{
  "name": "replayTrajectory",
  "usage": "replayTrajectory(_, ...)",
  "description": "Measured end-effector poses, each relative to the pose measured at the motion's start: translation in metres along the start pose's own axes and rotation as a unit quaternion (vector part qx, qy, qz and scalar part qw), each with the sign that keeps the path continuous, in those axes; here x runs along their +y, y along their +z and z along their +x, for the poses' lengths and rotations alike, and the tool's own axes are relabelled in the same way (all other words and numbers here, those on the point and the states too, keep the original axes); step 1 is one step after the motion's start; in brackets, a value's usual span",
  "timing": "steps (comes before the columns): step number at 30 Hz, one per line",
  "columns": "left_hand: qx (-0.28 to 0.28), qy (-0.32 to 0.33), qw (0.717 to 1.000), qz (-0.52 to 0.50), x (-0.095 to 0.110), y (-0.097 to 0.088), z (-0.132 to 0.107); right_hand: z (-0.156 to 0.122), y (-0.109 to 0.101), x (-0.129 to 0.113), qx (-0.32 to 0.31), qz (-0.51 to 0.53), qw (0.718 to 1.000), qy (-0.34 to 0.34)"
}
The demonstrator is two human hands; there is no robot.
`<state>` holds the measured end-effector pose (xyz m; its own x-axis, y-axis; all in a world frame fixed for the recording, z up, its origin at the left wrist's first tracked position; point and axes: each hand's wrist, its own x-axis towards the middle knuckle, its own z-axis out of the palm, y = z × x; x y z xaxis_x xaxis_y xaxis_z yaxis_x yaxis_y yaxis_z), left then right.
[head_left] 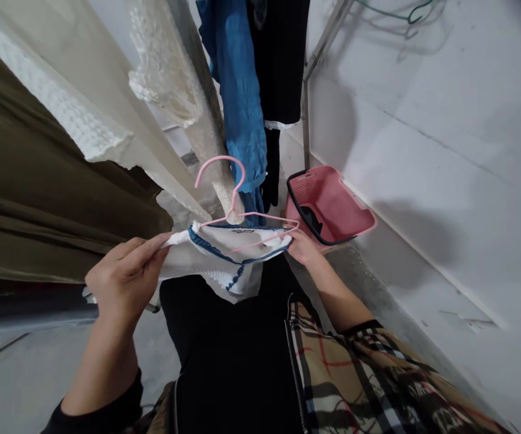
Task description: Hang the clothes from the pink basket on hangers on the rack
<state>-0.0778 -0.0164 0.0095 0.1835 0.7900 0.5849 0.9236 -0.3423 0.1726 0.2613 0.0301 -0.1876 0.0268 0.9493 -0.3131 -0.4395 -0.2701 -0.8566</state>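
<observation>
A white blouse (183,263) with blue trim round its neckline is stretched between my hands. My left hand (127,268) pinches its left shoulder, thumb and fingers closed on the cloth. At the other side of the neckline, my right hand (303,246) is closed on the blouse's edge, its fingers partly hidden behind the fabric. A pink hanger (237,191) stands in the neck opening with its hook upward. The hanger's left arm runs into the left shoulder, while its right corner shows above the collar near my right hand.
Cream garments (93,78), a blue garment (242,96) and a black garment (285,66) hang ahead. Olive cloth (29,181) hangs at the left. A pink basket (355,220) with a black handle stands on the floor beside the white wall (445,150). A green hanger (416,18) is at the upper right.
</observation>
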Motion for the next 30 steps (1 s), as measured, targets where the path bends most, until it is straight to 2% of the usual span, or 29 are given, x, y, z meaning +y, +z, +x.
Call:
replayTrajectory(5,0.008,-0.035,0.999,-0.041,-0.004,0.001,-0.005,0.002,-0.005,-0.025,0.028,0.048,0.998,-0.011)
replayTrajectory(8,-0.006,-0.058,0.997,-0.058,-0.009,0.001,-0.008,0.004,-0.006,-0.037,0.053,0.060,0.996,-0.033)
replayTrajectory(13,-0.016,-0.051,0.999,-0.010,-0.019,0.005,-0.020,0.004,-0.006,-0.051,0.089,0.052,0.993,-0.062)
replayTrajectory(16,-0.041,-0.032,0.998,0.022,-0.019,0.010,-0.028,-0.006,-0.003,-0.059,0.101,0.039,0.991,-0.076)
replayTrajectory(18,-0.047,-0.038,0.997,0.037,-0.018,0.013,-0.032,-0.021,0.001,-0.068,0.070,0.004,0.995,-0.069)
replayTrajectory(19,-0.051,-0.050,0.997,0.037,-0.018,0.015,-0.033,-0.031,0.003,-0.074,0.012,-0.044,0.997,-0.055)
replayTrajectory(20,-0.052,-0.066,0.996,0.028,-0.019,0.015,-0.033,-0.042,0.004,-0.082,-0.071,-0.113,0.990,-0.041)
replayTrajectory(21,-0.050,-0.085,0.995,0.010,-0.019,0.015,-0.032,-0.052,0.006,-0.090,-0.154,-0.192,0.968,-0.042)
replayTrajectory(22,-0.053,-0.102,0.993,-0.018,-0.021,0.014,-0.031,-0.062,0.007,-0.099,-0.212,-0.268,0.937,-0.065)
replayTrajectory(23,-0.060,-0.112,0.991,-0.053,-0.021,0.013,-0.029,-0.069,0.007,-0.107,-0.228,-0.329,0.910,-0.112)
replayTrajectory(24,-0.064,-0.117,0.987,-0.090,-0.022,0.011,-0.026,-0.075,0.008,-0.116,-0.200,-0.367,0.892,-0.174)
replayTrajectory(25,-0.068,-0.121,0.982,-0.127,-0.022,0.009,-0.024,-0.078,0.008,-0.123,-0.144,-0.389,0.879,-0.236)
replayTrajectory(27,-0.079,-0.122,0.971,-0.190,-0.020,0.006,-0.019,-0.079,0.007,-0.132,-0.059,-0.418,0.852,-0.309)
replayTrajectory(28,-0.082,-0.122,0.967,-0.210,-0.019,0.006,-0.018,-0.078,0.006,-0.135,-0.056,-0.434,0.842,-0.316)
replayTrajectory(30,-0.082,-0.113,0.964,-0.227,-0.018,0.010,-0.017,-0.078,0.004,-0.138,-0.095,-0.461,0.830,-0.299)
